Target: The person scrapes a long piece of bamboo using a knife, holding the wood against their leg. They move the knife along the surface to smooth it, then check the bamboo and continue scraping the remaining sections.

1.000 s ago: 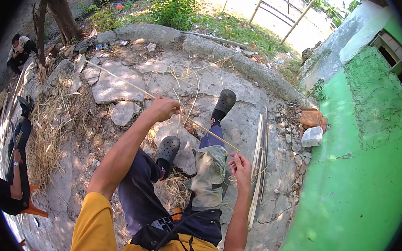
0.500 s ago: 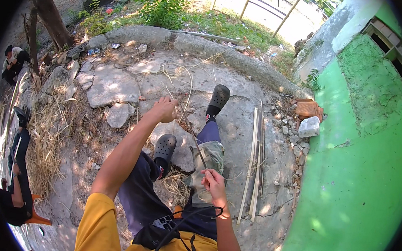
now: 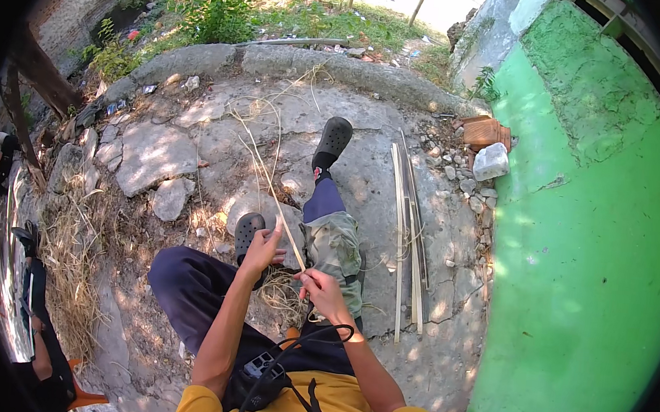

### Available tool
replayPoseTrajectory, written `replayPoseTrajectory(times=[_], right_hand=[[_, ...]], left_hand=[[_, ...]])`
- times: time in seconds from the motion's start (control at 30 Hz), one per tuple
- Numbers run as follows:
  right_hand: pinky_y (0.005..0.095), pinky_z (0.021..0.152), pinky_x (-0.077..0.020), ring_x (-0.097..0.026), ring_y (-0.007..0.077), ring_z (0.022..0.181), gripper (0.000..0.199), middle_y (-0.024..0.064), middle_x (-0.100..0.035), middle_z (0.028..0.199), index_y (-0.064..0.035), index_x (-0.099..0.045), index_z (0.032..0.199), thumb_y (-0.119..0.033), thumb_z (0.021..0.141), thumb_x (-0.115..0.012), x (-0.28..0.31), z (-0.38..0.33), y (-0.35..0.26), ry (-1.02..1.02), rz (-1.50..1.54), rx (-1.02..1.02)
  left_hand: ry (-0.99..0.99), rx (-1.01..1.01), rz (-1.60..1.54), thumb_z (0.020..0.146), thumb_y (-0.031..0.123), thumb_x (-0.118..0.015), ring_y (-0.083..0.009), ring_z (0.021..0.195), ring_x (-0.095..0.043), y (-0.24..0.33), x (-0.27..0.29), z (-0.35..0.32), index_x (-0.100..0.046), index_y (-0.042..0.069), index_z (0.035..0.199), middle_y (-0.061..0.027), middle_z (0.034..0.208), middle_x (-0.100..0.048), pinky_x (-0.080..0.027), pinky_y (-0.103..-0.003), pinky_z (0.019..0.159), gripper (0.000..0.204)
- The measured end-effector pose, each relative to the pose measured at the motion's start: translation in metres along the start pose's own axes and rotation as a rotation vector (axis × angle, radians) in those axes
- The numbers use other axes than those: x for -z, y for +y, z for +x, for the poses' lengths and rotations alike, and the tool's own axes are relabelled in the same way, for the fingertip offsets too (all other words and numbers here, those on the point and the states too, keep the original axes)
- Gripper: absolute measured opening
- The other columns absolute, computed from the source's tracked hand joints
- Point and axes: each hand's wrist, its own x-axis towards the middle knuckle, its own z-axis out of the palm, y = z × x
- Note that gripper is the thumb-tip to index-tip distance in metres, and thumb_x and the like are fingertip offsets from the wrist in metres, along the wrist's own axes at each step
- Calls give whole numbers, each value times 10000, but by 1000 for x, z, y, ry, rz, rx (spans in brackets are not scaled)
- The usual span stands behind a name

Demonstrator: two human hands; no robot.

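Note:
A thin pale strip that looks like split bamboo [image 3: 288, 227] slants from my lap up and left over the ground. Its near end is pinched between the thumb and fingers of my right hand [image 3: 321, 291], above my right thigh. Beside the strip, to its left, is my left hand [image 3: 264, 249], its fingers apart; whether they touch the strip is hard to see. A faded green patterned cloth [image 3: 335, 248] covers my right knee. Curly pale shavings [image 3: 279, 293] lie beneath my hands, and thin loose strands [image 3: 264, 109] are scattered beyond my feet.
Several long strips [image 3: 408, 242] lie on the cracked concrete to my right. Past them are rubble, a white block [image 3: 491, 162], reddish tiles [image 3: 485, 133] and a green wall [image 3: 571, 261]. At left are dry grass [image 3: 74, 257] and two other people [image 3: 37, 339].
My left hand has drawn back from far out toward my lap. My right hand has shifted slightly left; the strip's pale side now shows instead of a dark one. The view has turned.

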Motion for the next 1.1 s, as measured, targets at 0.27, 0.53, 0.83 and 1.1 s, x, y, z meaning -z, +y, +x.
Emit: replayPoseTrajectory(times=[0.27,0.53,0.83,1.1], right_hand=[[251,614,-451,-570,58,636,306,-12,-679,709,-38,-752,1188,-237,1100,-536,-1,-13,13,38,22,-74],[261,621,-463,-591,68,641,320,0,-675,706,-36,-754,1184,-251,1105,-531,-5,-12,15,45,29,-28],[283,626,-482,-633,96,637,273,29,-688,697,-16,-728,1112,-208,1088,-534,-9,-11,16,16,4,-29],[292,622,-491,-666,114,632,239,43,-699,683,-26,-725,1084,-171,1063,-537,-8,-14,10,44,-14,-41]], left_hand=[[-252,71,-705,1128,381,-506,-288,1154,-693,-61,-54,10,-447,0,1519,-169,1370,-640,-596,-430,1011,549],[-199,9,-748,1078,271,-645,-179,977,-709,-70,-51,15,-564,31,1398,-65,1147,-708,-610,-339,883,408],[-138,-11,-651,1103,271,-590,-197,924,-724,-74,-45,18,-549,17,1368,-92,1108,-715,-630,-344,819,369],[-104,-20,-633,1102,250,-591,-164,832,-712,-76,-46,21,-578,23,1353,-58,1053,-717,-621,-328,761,338]])
